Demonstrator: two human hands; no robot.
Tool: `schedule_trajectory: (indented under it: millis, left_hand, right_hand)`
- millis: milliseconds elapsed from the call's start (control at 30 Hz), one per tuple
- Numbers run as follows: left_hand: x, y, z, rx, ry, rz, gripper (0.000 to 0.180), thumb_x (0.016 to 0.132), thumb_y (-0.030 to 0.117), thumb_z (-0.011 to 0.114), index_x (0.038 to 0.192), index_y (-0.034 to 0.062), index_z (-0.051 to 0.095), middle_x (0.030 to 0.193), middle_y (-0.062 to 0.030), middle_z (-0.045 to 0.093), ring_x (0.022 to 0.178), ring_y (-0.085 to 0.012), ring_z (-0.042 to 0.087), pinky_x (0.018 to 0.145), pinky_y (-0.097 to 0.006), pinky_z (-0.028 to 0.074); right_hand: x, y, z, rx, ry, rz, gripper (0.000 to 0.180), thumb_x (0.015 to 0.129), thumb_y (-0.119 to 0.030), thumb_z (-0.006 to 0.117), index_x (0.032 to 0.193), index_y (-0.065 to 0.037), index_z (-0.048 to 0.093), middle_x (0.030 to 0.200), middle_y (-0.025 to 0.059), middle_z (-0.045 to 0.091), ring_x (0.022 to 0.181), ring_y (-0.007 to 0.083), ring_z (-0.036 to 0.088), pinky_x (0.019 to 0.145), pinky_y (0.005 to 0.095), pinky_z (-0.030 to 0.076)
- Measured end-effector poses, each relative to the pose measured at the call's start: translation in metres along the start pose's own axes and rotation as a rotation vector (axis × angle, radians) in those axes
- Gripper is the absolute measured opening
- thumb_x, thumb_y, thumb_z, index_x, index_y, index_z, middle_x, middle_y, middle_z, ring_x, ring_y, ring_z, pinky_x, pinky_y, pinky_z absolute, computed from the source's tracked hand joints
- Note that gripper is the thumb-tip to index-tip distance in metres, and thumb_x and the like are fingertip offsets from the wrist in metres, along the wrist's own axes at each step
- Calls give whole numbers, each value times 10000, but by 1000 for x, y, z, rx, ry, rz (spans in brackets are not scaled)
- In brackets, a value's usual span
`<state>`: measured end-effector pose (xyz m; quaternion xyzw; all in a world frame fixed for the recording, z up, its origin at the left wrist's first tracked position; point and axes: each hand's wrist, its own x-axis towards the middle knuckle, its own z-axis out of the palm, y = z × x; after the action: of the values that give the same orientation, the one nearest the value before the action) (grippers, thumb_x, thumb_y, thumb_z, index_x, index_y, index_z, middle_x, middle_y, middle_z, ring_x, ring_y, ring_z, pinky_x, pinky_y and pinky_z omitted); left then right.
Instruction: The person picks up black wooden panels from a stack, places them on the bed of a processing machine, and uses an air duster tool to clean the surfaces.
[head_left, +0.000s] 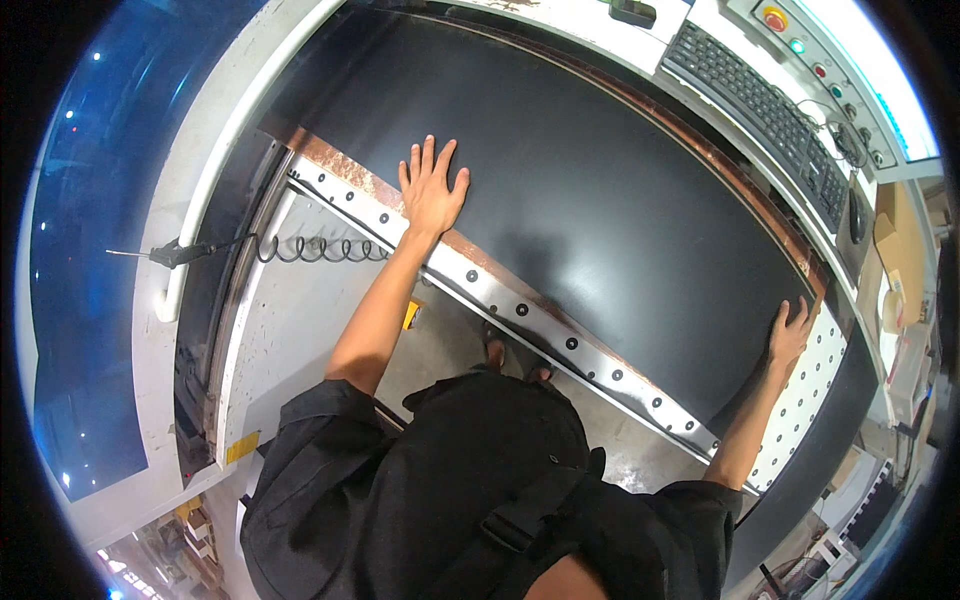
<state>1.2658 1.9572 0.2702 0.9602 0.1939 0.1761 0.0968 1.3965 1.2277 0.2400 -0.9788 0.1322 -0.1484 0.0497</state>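
A large black panel [560, 190] with copper-coloured edges lies flat in front of me, spanning most of the view. My left hand [432, 198] rests palm down on its near side, fingers spread, with the wrist over the copper strip [345, 165]. At the panel's right end, my right hand [788, 335] lies along the edge with its fingers stretched out and apart; its underside is hidden. Neither hand shows anything held in it. A metal rail [545, 318] with several round black fittings runs along the panel's near edge, below my left hand.
A white perforated plate [800, 405] borders the panel's right end. Beyond the far edge are a keyboard [760, 110], a mouse [857, 217] and a button panel [820, 70]. To the left hang a coiled black cable [320, 248] and a white tubular rail [225, 140].
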Motion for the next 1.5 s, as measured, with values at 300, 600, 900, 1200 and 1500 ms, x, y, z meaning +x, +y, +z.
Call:
schedule_trajectory:
  millis: [300,600,900,1200,1500]
  left_hand:
    - [28,2,11,2,27,-32,600,979,450,557,1522,198,513,1644,-184,365,1535,-407,284,1239,-597,163]
    - [46,-3,12,43,19,-3,606,984,459,548,1538,219,491,1651,-172,359,1546,-400,271,1246,-596,149]
    - [49,-22,26,132,5,25,602,1010,500,520,1563,268,467,1673,-132,346,1547,-379,286,1239,-588,185]
    - [51,-29,23,97,-22,4,595,1031,504,487,1575,265,454,1690,-113,314,1568,-359,237,1257,-575,144]
    - [50,-26,24,84,-12,30,590,1031,502,488,1566,253,468,1683,-124,325,1562,-366,253,1254,-581,151]
  right_hand:
    - [61,-7,33,-92,114,-160,731,1000,-653,484,1490,-111,509,1497,202,525,1408,383,477,1175,515,341]
    - [55,-41,4,-26,167,9,639,949,-391,645,1371,82,569,1304,289,646,1237,462,608,1058,489,496]
    - [34,-87,-3,17,346,11,396,854,-265,658,1166,-19,666,1126,238,687,1080,415,647,989,510,486]
    - [-135,-40,-59,54,187,343,516,926,-384,674,1238,27,662,1215,260,646,1191,434,577,1027,542,440]
    - [-158,-37,-66,124,217,377,375,968,-292,653,1037,76,680,1018,263,649,1000,445,617,905,520,481]
